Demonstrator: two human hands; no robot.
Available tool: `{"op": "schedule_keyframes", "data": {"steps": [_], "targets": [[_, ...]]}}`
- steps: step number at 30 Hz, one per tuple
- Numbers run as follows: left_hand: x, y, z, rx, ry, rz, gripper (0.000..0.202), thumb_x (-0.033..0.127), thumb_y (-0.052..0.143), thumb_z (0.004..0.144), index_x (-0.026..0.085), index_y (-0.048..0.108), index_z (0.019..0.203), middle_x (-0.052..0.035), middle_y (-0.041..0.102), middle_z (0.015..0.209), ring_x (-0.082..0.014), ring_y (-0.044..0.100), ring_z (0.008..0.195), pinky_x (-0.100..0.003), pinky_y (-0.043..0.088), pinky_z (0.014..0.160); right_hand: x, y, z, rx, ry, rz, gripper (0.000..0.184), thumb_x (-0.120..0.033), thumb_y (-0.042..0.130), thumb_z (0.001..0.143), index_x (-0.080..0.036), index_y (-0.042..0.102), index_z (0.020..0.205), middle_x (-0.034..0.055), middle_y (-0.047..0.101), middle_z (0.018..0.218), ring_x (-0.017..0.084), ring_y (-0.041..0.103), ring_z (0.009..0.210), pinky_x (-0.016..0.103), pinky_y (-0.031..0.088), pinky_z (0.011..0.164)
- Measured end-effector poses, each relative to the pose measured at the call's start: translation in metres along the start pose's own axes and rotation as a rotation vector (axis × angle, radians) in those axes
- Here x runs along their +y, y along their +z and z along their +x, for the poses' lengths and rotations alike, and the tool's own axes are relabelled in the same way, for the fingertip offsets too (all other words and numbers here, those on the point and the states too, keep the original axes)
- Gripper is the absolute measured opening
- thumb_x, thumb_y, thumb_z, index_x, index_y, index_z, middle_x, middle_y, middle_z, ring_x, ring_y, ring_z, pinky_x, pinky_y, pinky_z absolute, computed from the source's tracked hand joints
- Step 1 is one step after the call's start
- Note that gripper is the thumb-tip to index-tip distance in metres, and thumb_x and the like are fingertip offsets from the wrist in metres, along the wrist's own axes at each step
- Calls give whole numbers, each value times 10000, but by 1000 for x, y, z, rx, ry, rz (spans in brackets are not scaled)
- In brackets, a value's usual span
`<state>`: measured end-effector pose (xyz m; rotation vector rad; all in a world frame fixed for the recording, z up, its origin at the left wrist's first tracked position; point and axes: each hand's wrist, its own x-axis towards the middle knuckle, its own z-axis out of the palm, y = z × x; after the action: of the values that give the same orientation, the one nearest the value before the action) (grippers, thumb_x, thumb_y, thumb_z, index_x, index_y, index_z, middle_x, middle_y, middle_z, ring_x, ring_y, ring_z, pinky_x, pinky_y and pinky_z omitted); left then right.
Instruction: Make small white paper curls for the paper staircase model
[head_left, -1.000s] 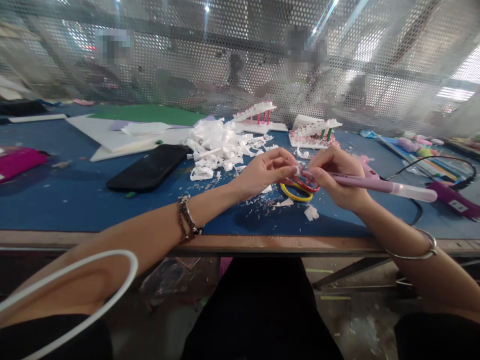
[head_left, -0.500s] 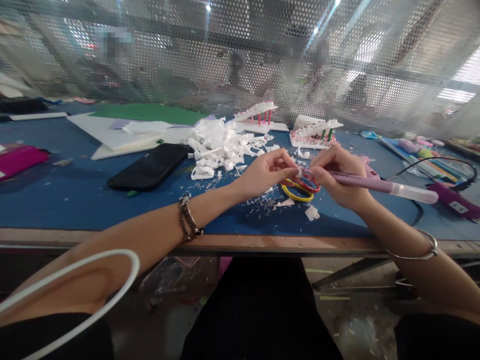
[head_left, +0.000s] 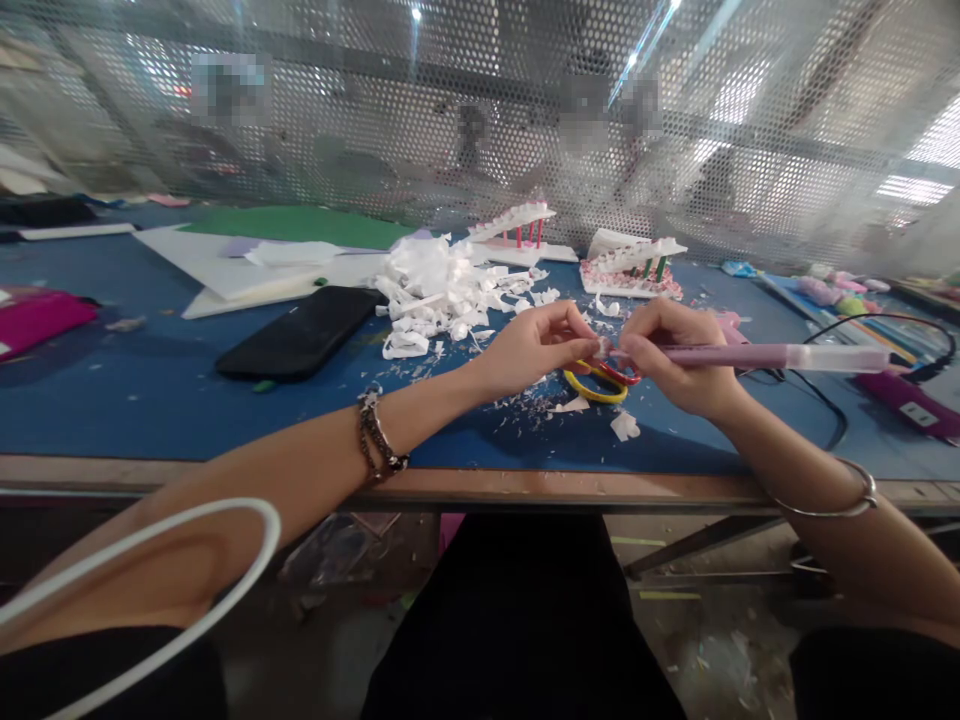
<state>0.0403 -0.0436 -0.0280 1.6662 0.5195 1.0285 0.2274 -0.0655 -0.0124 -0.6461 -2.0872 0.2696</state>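
Note:
My left hand is closed in a pinch on a small white piece held just above the blue table. My right hand grips a long pink pen-like tool, its tip touching that white piece. The tool's shaft lies nearly level and points right. Under both hands lie a yellow ring and a red ring, partly hidden by my fingers. White shavings are scattered below.
A heap of white scraps and a black phone lie left of my hands. Two white foam models on coloured pegs stand behind. A black cable and a purple device lie right. A perforated screen closes the back.
The back end of the pink tool has risen, so the shaft lies flatter. Both hands stay in place around the white piece.

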Motion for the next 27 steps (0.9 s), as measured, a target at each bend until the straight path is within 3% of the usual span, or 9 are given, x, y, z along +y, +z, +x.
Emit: {"op": "schedule_keyframes", "data": {"steps": [27], "targets": [[-1, -2, 0, -38, -53, -140, 229, 274, 676, 722, 128, 501, 741, 8, 606, 769, -79, 598, 718, -208, 507, 650, 0, -1, 0, 16, -34, 4, 148, -250, 539, 796, -170, 497, 678, -13, 516, 598, 74, 462, 529, 232, 341, 479]]}}
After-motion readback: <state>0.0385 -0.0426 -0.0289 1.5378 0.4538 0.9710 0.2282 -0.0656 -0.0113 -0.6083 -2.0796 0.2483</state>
